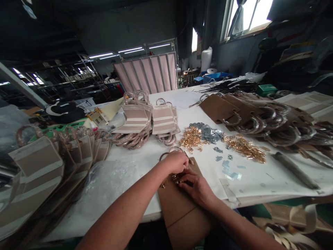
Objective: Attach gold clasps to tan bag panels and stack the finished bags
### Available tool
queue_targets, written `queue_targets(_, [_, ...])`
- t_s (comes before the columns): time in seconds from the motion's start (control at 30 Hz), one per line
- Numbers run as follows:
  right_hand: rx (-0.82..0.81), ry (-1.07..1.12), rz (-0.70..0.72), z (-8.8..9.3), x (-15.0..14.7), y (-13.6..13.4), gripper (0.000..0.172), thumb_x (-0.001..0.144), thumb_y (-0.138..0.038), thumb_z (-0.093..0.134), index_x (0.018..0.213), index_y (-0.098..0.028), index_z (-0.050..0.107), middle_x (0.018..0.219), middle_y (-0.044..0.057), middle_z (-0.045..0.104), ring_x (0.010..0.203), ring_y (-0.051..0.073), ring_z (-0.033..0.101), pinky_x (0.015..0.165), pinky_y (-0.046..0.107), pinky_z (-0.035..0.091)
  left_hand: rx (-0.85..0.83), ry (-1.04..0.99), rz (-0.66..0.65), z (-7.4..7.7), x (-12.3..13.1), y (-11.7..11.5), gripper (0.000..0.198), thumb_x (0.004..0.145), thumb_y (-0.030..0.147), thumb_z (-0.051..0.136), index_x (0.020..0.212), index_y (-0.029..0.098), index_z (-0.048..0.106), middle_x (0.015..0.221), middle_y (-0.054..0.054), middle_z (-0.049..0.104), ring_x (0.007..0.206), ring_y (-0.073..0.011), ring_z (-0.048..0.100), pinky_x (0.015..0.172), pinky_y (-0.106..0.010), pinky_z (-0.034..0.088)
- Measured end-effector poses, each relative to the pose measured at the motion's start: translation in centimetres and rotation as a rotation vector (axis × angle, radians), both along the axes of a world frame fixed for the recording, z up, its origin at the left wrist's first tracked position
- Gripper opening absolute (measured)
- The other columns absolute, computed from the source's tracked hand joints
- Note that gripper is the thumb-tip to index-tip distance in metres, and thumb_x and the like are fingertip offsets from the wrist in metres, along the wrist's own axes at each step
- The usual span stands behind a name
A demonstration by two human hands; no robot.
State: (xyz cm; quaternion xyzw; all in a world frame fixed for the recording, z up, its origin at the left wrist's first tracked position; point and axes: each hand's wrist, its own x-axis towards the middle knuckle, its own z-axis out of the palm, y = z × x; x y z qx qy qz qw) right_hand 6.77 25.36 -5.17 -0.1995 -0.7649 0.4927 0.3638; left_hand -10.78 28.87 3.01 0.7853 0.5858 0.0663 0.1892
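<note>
A brown bag panel (179, 211) with wrapped handles at its far end lies over the front edge of the table, directly under both hands. My left hand (177, 162) is closed near the panel's top edge, its fingertips mostly hidden. Close beside it, my right hand (194, 185) bends thumb and fingers together around small gold metal hardware (176, 178) on the panel. Whether the left fingers grip that hardware too is not visible. Beyond the hands sit a heap of gold fittings (191, 138) and a heap of grey metal plates (205, 132).
Beige bag panels with wrapped handles stand at the left (39, 166) and in stacks (135, 118) behind. Brown panels (226, 107) pile up at the right, near a dark roll (295, 170). More gold pieces (244, 147) and clear plastic (111, 184) lie on the white table (145, 205).
</note>
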Motion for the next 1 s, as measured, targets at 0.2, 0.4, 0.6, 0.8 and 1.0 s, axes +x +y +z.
queue_targets(0.2, [0.032, -0.049, -0.033, -1.0, -0.2, -0.2, 0.012, 0.097, -0.029, 0.067, 0.097, -0.026, 0.078, 0.126, 0.007, 0.071, 0.117, 0.027, 0.067, 0.099, 0.038, 0.055, -0.11, -0.184, 0.138, 0.4, 1.5, 0.3, 0.017, 0.074, 0.011, 0.069, 0.083, 0.022, 0.078, 0.08, -0.003, 0.076, 0.071, -0.0207, 0.067, 0.074, -0.034, 0.053])
queue_targets(0.4, [0.001, -0.022, -0.175, -1.2, 0.0, 0.1, 0.018, 0.098, -0.037, 0.066, 0.092, -0.023, 0.075, 0.155, 0.01, 0.054, 0.146, 0.033, 0.046, 0.117, 0.049, 0.041, -0.072, -0.422, 0.329, 0.0, 1.7, -0.3, 0.048, 0.105, 0.043, 0.039, 0.14, 0.015, 0.056, 0.113, -0.011, 0.076, 0.08, -0.0171, 0.075, 0.07, -0.027, 0.057])
queue_targets(0.6, [-0.355, 0.134, -0.373, -1.2, 0.6, 1.3, 0.043, 0.088, -0.065, 0.071, 0.089, -0.022, 0.073, 0.119, 0.014, 0.07, 0.089, 0.028, 0.07, 0.067, 0.039, 0.061, 0.051, -0.259, 0.476, -2.1, -0.1, -4.4, 0.019, 0.088, 0.037, 0.066, 0.091, 0.018, 0.068, 0.093, -0.01, 0.074, 0.09, -0.0269, 0.069, 0.083, -0.038, 0.052])
queue_targets(0.8, [-0.496, 0.101, -0.413, -1.4, 0.3, 1.9, 0.052, 0.081, -0.069, 0.074, 0.094, -0.018, 0.073, 0.07, 0.004, 0.069, 0.063, 0.023, 0.065, 0.06, 0.034, 0.056, 0.019, -0.162, 0.55, -3.5, -0.3, -5.5, 0.033, 0.07, 0.033, 0.083, 0.092, 0.021, 0.062, 0.093, -0.006, 0.073, 0.089, -0.0269, 0.067, 0.079, -0.035, 0.046])
queue_targets(1.0, [-0.169, -0.043, -0.392, -0.5, 2.0, 1.9, 0.035, 0.093, -0.053, 0.067, 0.103, -0.02, 0.074, 0.086, 0.006, 0.075, 0.072, 0.023, 0.068, 0.071, 0.034, 0.053, -0.038, -0.267, 0.611, -3.6, -0.3, -5.1, 0.043, 0.064, 0.029, 0.085, 0.089, 0.023, 0.051, 0.078, 0.004, 0.066, 0.067, -0.0163, 0.059, 0.061, -0.026, 0.039])
